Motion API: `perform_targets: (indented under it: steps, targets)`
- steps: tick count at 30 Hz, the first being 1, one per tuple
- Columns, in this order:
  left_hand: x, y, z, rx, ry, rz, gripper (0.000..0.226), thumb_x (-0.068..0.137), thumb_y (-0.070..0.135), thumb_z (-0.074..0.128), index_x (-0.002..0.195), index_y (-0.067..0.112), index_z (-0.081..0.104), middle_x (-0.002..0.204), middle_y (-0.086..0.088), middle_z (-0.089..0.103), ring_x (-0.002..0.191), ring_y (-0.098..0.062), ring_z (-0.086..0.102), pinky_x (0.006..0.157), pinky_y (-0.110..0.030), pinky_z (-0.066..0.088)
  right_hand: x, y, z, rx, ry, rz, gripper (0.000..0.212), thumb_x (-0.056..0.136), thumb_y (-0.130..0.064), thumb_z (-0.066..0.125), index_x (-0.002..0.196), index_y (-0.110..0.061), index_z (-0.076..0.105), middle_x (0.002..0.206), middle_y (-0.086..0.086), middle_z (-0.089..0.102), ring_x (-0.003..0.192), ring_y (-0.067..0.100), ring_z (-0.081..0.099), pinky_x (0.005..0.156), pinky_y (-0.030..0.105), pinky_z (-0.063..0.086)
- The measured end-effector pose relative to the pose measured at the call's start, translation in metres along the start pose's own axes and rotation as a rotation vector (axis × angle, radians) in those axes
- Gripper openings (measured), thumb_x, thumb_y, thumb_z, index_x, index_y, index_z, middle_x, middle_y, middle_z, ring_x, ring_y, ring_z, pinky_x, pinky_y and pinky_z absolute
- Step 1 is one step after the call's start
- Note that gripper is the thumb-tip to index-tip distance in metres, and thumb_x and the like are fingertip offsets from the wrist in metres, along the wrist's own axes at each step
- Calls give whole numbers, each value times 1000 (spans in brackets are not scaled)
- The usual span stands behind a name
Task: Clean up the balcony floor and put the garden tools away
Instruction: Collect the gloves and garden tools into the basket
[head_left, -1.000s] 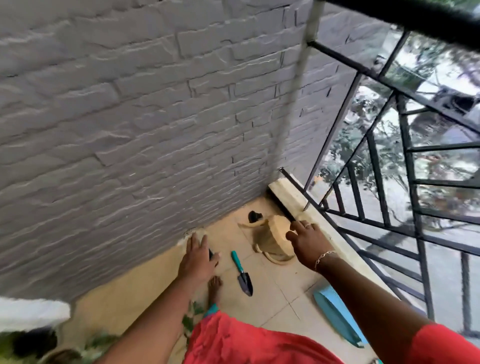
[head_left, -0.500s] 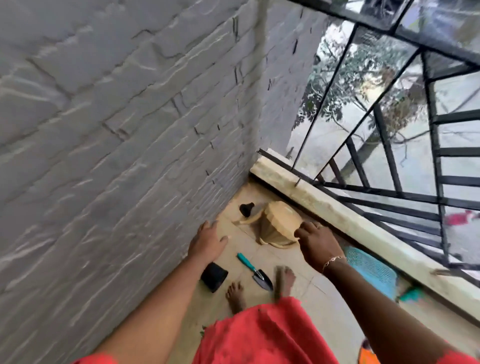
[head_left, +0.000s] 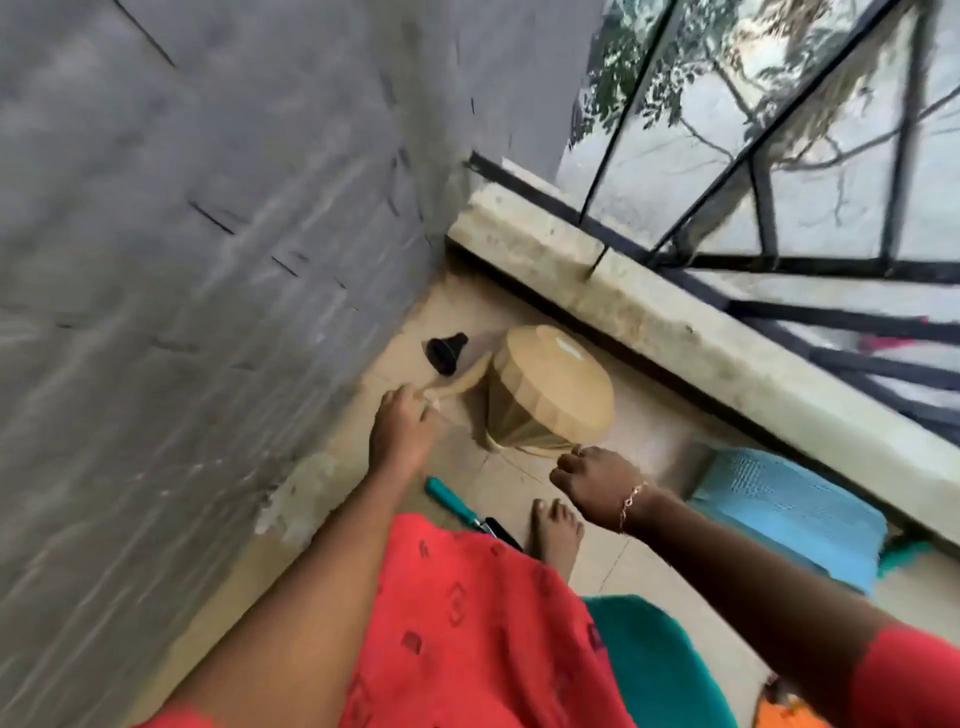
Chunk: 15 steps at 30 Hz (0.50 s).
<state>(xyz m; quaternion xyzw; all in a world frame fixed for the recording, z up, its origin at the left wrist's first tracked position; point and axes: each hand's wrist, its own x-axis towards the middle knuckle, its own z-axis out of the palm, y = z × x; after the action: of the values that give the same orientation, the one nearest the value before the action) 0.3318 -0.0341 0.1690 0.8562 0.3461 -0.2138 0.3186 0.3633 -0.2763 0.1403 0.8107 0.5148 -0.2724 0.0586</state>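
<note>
A beige watering can (head_left: 550, 389) lies on its side on the tiled floor in the corner by the grey wall. My left hand (head_left: 402, 434) pinches the tip of its spout (head_left: 457, 384). My right hand (head_left: 597, 478), with a bracelet on the wrist, has its fingers curled at the can's handle, at the can's near edge. A black nozzle (head_left: 447, 353) lies beyond the spout, close to the wall. A teal-handled trowel (head_left: 452, 501) rests on the floor between my arms, its blade partly hidden by my red garment.
A blue mat (head_left: 789, 509) lies along the concrete curb (head_left: 649, 317) under the black railing (head_left: 779, 265). My bare foot (head_left: 558, 530) stands beside the trowel. Something teal (head_left: 654, 660) and something orange (head_left: 779, 712) sit at the bottom edge. The grey brick wall (head_left: 208, 260) closes the left side.
I have leaned closer to the corner. My left hand moved forward from near the black pot to the spout tip, and my right hand dropped to the can's near edge. The pot is now hidden.
</note>
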Motion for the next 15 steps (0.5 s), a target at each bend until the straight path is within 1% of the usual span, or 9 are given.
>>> perform_targets:
  steps: [2, 3, 5, 7, 9, 11, 13, 14, 15]
  targets:
    - [48, -16, 33, -8, 50, 19, 33, 92, 11, 53, 123, 0, 54, 127, -21, 52, 117, -34, 49, 93, -32, 35, 29, 13, 48, 37, -151, 13, 23, 69, -18, 73, 86, -7, 63, 85, 14, 65, 80, 31, 64, 66, 36, 53]
    - [73, -22, 46, 9, 75, 41, 35, 92, 11, 52, 125, 1, 53, 128, -21, 51, 117, -34, 49, 93, -33, 35, 45, 19, 74, 27, -147, 36, 19, 81, -13, 59, 97, -5, 61, 98, 16, 63, 93, 33, 61, 76, 39, 51]
    - [125, -33, 67, 65, 81, 73, 38, 93, 12, 51, 130, 4, 50, 132, -21, 49, 118, -34, 49, 94, -34, 36, 70, 26, 117, 65, -162, 102, 23, 85, -6, 46, 104, -3, 58, 107, 17, 61, 102, 34, 59, 82, 40, 48]
    - [176, -39, 80, 125, 55, 100, 40, 93, 15, 51, 132, 5, 47, 135, -22, 46, 121, -35, 46, 98, -35, 35, 93, 24, 157, 77, -150, 166, 27, 84, -2, 43, 107, -1, 56, 108, 20, 59, 101, 35, 58, 81, 41, 48]
    - [226, -35, 88, 142, 44, 125, 42, 93, 17, 52, 133, 5, 47, 133, -24, 48, 121, -37, 47, 100, -38, 38, 105, 25, 195, 112, -65, 254, 32, 84, 0, 42, 115, 3, 52, 111, 22, 57, 101, 37, 58, 83, 40, 46]
    - [264, -25, 95, 108, 66, 164, 43, 92, 17, 54, 132, 4, 47, 131, -23, 52, 118, -36, 51, 95, -33, 42, 112, 34, 227, 79, 105, 274, 37, 86, -11, 47, 120, -1, 54, 115, 19, 60, 100, 34, 60, 83, 36, 47]
    - [287, -15, 106, 66, 56, 181, 44, 91, 18, 57, 132, 3, 47, 128, -19, 53, 114, -34, 54, 85, -28, 41, 109, 45, 245, 50, 133, 248, 50, 86, -35, 36, 126, -10, 54, 126, 16, 57, 109, 32, 57, 91, 34, 45]
    - [293, -13, 111, 81, 41, 182, 48, 90, 20, 60, 132, 2, 47, 129, -20, 52, 116, -33, 53, 87, -28, 41, 107, 49, 246, 64, 164, 200, 60, 82, -44, 32, 127, -11, 54, 127, 16, 57, 109, 33, 57, 91, 35, 45]
    - [297, -13, 114, 136, 28, 185, 53, 88, 24, 63, 133, 1, 45, 133, -21, 49, 120, -33, 50, 91, -30, 40, 104, 51, 243, 87, 184, 213, 62, 76, -48, 46, 124, -9, 56, 118, 18, 62, 100, 34, 62, 83, 34, 50]
